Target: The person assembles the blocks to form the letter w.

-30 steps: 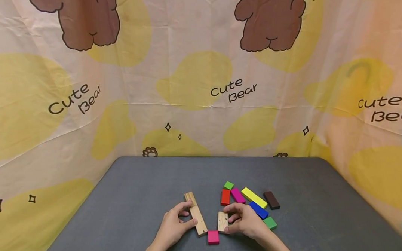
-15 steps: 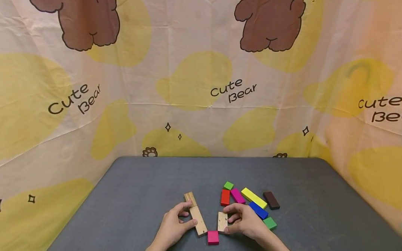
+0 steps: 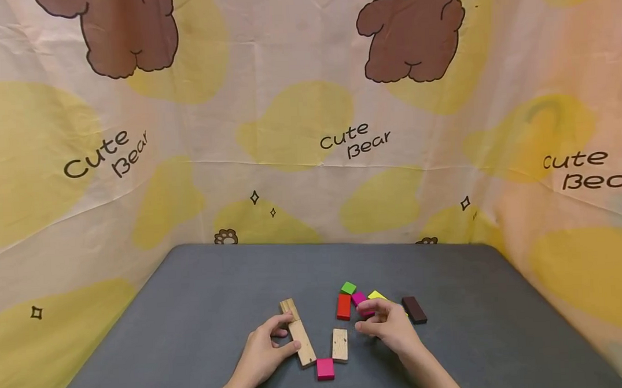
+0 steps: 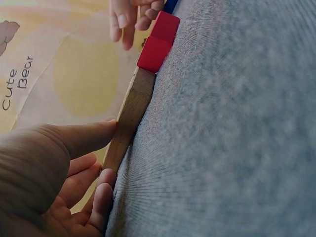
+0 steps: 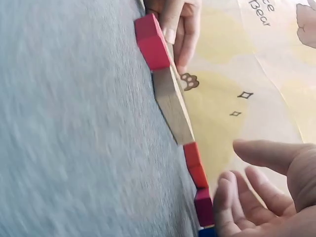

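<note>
Covering grey table (image 3: 201, 314); bear-print curtain (image 3: 298, 131) behind.

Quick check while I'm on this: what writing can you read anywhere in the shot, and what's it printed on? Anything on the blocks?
"Cute Bear": on the bear-print cloth backdrop, left panel.
"Cute Bear": on the same backdrop, centre, behind the table.
"Cute Bear", last letter cut off by the frame edge: on the backdrop, right side.
"Cute Bear": also seen sideways in the left wrist view.
Coloured blocks and the long wooden block held by the left hand: no writing visible.
</note>
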### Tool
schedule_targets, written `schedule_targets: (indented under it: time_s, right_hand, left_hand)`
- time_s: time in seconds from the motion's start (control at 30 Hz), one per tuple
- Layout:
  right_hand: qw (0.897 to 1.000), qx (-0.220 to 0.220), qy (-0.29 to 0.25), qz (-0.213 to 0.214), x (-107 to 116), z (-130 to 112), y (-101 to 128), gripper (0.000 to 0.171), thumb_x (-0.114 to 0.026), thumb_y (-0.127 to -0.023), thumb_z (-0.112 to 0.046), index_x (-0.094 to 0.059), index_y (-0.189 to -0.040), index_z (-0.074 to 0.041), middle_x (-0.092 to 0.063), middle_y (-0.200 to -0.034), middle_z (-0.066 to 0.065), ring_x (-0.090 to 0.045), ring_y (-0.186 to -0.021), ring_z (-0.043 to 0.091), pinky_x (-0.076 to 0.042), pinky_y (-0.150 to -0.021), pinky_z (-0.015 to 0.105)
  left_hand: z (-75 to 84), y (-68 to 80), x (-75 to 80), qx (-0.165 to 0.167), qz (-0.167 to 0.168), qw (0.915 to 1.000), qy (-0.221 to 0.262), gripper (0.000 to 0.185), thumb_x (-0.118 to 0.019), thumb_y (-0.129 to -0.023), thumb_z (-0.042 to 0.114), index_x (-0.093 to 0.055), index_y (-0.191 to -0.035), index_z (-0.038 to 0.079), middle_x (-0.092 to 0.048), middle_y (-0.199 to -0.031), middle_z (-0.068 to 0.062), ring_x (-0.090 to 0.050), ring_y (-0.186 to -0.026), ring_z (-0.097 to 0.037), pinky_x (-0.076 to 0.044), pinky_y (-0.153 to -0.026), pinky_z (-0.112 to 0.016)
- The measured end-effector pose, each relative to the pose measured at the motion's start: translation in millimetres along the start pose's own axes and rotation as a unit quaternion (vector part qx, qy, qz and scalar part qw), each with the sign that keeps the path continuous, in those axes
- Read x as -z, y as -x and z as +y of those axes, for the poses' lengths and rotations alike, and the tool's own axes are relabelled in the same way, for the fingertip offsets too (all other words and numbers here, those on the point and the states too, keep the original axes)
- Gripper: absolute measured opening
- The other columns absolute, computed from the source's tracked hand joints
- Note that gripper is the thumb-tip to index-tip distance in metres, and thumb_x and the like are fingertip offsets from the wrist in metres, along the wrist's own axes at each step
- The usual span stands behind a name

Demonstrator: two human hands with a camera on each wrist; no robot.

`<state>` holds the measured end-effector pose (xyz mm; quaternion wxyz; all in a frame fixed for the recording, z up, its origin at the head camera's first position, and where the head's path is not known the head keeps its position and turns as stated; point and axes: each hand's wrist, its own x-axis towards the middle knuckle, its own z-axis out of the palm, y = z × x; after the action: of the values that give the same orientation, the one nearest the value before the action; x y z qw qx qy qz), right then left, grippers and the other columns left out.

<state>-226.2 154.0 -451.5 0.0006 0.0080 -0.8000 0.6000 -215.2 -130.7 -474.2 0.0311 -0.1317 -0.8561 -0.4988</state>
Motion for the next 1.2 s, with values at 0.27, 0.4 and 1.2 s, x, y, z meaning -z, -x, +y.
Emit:
schedule_targets:
  time_s: [0.27,0.4,1.2]
  right_hand:
    - [0.998,0.044,0.04,0.0,9.0,1.0,-24.8,0.04,-0.087,-0.074,-0.009,-0.07,-0.11,-0.004,-0.065,-0.104,0.013,-0.062,-0.072,0.022,-0.052,-0.064,0.034]
    - [0.994,0.077,0.072,-0.027,11.7,0.5,-36.1,0.045,-0.088,-0.074,-0.011,-0.067,-0.113,-0.002,-0.064,-0.095,0.014,-0.061,-0.068,0.022,-0.051,-0.06,0.033]
    - [0.995,0.056,0.064,-0.053,3.3,10.6,-57.6,0.057,-0.092,-0.065,-0.006,-0.066,-0.117,-0.002,-0.062,-0.106,0.011,-0.05,-0.068,0.021,-0.043,-0.054,0.027]
  left_hand:
    - [-1.8,0.0,0.3,-0.008,-0.004,1.0,0.0,0.055,-0.084,-0.08,0.022,-0.063,-0.128,0.008,-0.064,-0.124,-0.008,-0.061,-0.1,-0.024,-0.048,-0.069,-0.03]
    - [-3.1,-1.6,-1.4,-0.016,-0.01,0.9998,0.004,0.054,-0.083,-0.081,0.023,-0.063,-0.129,0.008,-0.064,-0.124,-0.008,-0.061,-0.101,-0.025,-0.048,-0.071,-0.03]
    - [-2.5,-0.7,2.9,0.006,-0.009,0.9999,0.007,0.054,-0.084,-0.08,0.022,-0.063,-0.128,0.009,-0.064,-0.123,-0.007,-0.06,-0.1,-0.023,-0.048,-0.07,-0.031]
